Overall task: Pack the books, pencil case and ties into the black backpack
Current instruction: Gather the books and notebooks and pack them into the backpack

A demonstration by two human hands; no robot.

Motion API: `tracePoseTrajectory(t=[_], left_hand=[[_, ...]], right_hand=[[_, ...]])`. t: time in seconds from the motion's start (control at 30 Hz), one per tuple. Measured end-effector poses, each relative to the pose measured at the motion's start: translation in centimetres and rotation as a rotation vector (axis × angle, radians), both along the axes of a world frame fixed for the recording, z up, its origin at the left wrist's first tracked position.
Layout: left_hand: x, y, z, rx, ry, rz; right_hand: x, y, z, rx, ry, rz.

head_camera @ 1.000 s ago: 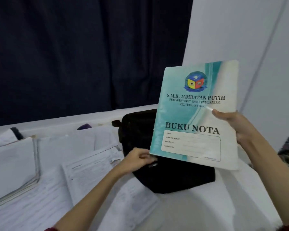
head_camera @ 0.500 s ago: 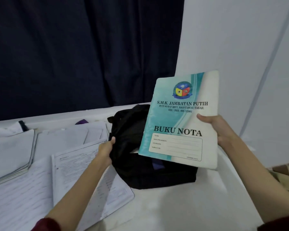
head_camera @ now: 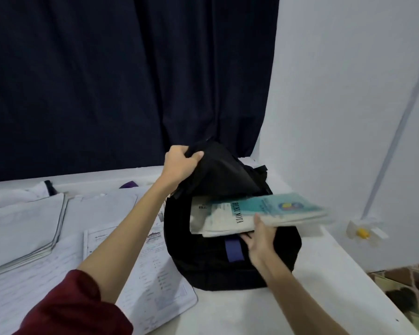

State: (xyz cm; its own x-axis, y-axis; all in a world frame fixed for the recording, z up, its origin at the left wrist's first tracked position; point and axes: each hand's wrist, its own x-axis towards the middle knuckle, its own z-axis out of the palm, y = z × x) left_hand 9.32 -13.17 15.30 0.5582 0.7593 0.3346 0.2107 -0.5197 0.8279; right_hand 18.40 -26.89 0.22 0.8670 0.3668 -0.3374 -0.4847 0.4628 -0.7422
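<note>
At the backpack's mouth, your left hand [head_camera: 179, 163] grips the raised black flap, fingers curled over its edge. Your right hand [head_camera: 260, 238] holds the teal notebook [head_camera: 264, 209], thumb on top, one end inside the opening beside another book [head_camera: 198, 218]. The black backpack [head_camera: 203, 269] sits on the white table [head_camera: 252, 310], beside open worksheets [head_camera: 155, 274].

The black backpack [head_camera: 230, 259] sits upright on the white surface with its top flap lifted, mouth gaping wide, a blue strap running down its front. A teal-and-white notebook [head_camera: 264, 211] marked "BUKU NOTA" lies nearly flat, one end inside the opening and the other jutting out right, on top of another pale book [head_camera: 200, 218] already tucked in.
</note>
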Motion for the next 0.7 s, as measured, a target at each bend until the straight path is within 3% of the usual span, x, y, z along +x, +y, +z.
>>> tracePoseTrajectory(t=[0.1,0.2,0.33,0.37,0.47,0.53,0.6,0.7], left_hand=[[0.2,-1.1,0.2,0.135,0.076,-0.046],[0.1,-1.0,-0.1,0.236,0.102,-0.038],[0.1,-0.2,-0.1,0.349,0.17,-0.024],[0.2,0.0,0.0,0.36,0.178,-0.028],[0.4,0.0,0.3,0.375,0.18,-0.052],[0.6,-0.3,0.5,0.392,0.176,-0.07],[0.9,-0.5,0.7,0.407,0.17,-0.085],[1.3,-0.7,1.1,0.436,0.168,-0.114]], right_hand=[[-2.1,1.8,0.0,0.031,0.218,0.237],[-3.2,1.7,0.7,-0.004,0.302,0.471],[-2.3,0.2,1.3,-0.27,-0.002,0.731],[-1.4,-0.3,1.5,-0.383,-0.14,0.669],[2.9,-2.6,1.9,-0.856,-0.613,0.212],[5.9,-4.5,1.3,-1.206,-0.775,0.041],[7.8,-5.8,0.2,-1.355,-0.701,0.101],[8.9,-5.9,-0.6,-1.175,-0.496,0.213]])
